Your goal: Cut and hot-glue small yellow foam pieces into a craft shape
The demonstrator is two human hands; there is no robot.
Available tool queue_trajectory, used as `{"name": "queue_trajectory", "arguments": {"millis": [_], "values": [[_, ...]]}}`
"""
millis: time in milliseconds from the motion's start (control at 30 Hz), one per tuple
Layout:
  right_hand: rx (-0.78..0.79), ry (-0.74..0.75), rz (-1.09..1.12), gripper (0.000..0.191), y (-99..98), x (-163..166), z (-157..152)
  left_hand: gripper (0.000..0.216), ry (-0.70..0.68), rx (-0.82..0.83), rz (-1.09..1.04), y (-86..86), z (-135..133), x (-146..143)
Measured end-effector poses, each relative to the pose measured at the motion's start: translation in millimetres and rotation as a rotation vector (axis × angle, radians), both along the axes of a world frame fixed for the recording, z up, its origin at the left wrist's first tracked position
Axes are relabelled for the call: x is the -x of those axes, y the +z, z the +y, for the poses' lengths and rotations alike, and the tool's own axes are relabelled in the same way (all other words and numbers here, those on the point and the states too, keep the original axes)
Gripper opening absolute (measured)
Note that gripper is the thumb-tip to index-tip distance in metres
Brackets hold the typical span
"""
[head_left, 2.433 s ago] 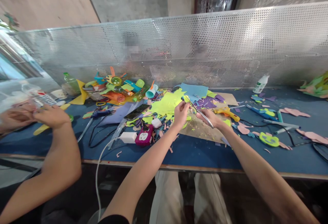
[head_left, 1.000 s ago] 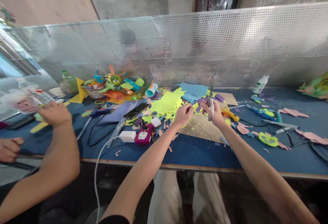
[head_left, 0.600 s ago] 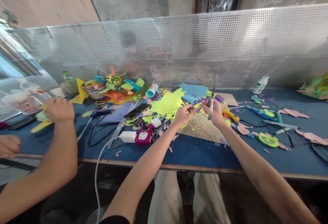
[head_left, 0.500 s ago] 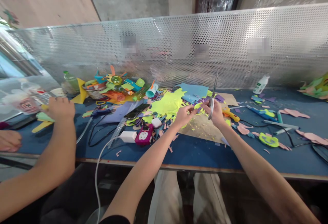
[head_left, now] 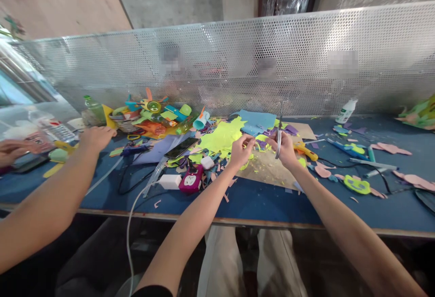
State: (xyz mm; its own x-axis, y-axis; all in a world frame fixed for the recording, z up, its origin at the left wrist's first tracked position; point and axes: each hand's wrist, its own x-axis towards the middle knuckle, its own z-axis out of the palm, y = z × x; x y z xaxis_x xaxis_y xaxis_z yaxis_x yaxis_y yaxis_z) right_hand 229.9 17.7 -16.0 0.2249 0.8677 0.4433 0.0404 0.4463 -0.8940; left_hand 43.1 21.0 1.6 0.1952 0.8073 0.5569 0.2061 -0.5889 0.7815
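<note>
My right hand (head_left: 284, 149) is closed around a pair of scissors (head_left: 280, 129), their blades pointing up and away from me. Just left of it, my left hand (head_left: 242, 149) has its fingers pinched together; whatever lies between the fingertips is too small to make out. Under and behind both hands spread bright yellow-green sheets (head_left: 224, 136) with jagged cut edges. A blue sheet (head_left: 256, 122) lies behind them. Brown paper (head_left: 268, 172) strewn with small yellow scraps is below my hands.
A co-worker's hand (head_left: 97, 138) reaches across at left. Nearby are a phone (head_left: 181, 147), a magenta power adapter (head_left: 190, 181) and a white charger (head_left: 170, 181) with a cable. A yellow glue gun (head_left: 306, 152), pink cutouts (head_left: 390, 148) and a white bottle (head_left: 346, 112) lie right. A perforated metal screen (head_left: 217, 61) stands behind.
My hands have drawn slightly apart, and the yellow-green piece between them no longer shows there. The scissors have shifted slightly left. The co-worker's near hand has moved right.
</note>
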Motion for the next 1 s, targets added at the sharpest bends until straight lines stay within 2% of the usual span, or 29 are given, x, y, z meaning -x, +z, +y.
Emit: {"name": "queue_trajectory", "arguments": {"millis": [167, 300, 533, 767, 1000], "values": [[0.019, 0.009, 0.027, 0.033, -1.0, -0.4, 2.4, 0.03, 0.064, 0.005, -0.12, 1.5, -0.5, 2.4], [0.02, 0.008, 0.013, 0.033, 1.6, 1.2, 1.0, 0.037, 0.103, -0.014, -0.042, 2.2, -1.4, 3.3], [0.039, -0.027, -0.029, 0.033, 4.2, 4.1, -1.7, 0.037, 0.091, -0.125, 0.101, 0.7, 0.7, 1.6], [0.032, -0.023, -0.03, 0.032, 3.1, 4.8, -1.9, 0.034, 0.084, -0.139, 0.101, -3.8, 6.5, 2.8], [0.015, -0.031, -0.023, 0.029, -0.7, 2.9, 0.6, 0.031, 0.095, -0.122, 0.098, 0.1, 3.4, 3.5]]}}
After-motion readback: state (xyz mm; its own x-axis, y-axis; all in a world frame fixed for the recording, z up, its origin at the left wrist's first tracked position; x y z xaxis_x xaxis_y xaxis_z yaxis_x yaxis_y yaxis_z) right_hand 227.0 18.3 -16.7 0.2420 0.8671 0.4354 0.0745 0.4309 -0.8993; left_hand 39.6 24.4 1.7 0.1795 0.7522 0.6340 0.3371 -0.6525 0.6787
